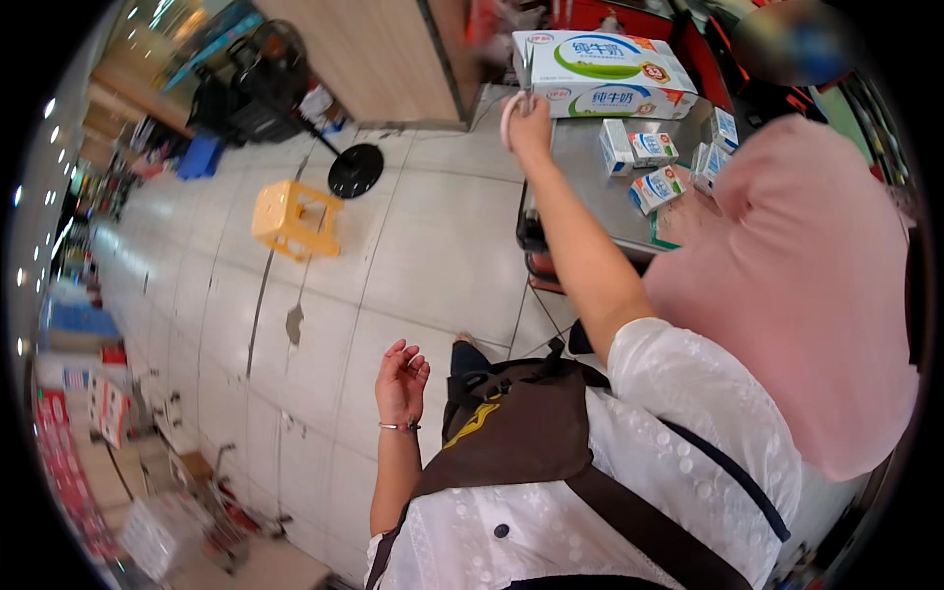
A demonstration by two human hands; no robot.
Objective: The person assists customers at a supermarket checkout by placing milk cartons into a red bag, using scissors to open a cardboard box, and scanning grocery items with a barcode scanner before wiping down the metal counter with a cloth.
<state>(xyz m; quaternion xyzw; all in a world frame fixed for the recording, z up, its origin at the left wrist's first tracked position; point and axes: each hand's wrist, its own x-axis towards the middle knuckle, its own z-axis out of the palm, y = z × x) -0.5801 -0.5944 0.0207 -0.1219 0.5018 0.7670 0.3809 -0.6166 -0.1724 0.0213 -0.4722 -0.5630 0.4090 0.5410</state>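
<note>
My right arm reaches out over the edge of a metal-topped counter point(579, 158). In my right hand point(532, 125) is a pair of scissors point(509, 122) with pale pink handles, its blades pointing away from me. Close beside the blades lies a white, blue and green milk case point(612, 63); whether they touch it cannot be told. Several small milk cartons, one of them a carton lying flat point(656, 190), are scattered on the counter nearer to me. My left hand point(403, 383), with a bracelet at the wrist, hangs free above the tiled floor, fingers loosely curled and holding nothing.
A person in a pink top point(796, 295) stands close at my right, against the counter. On the floor to the left are a yellow plastic stool point(295, 220) and the round black base of a stand fan point(355, 170). A wood-panelled pillar point(383, 59) rises beyond.
</note>
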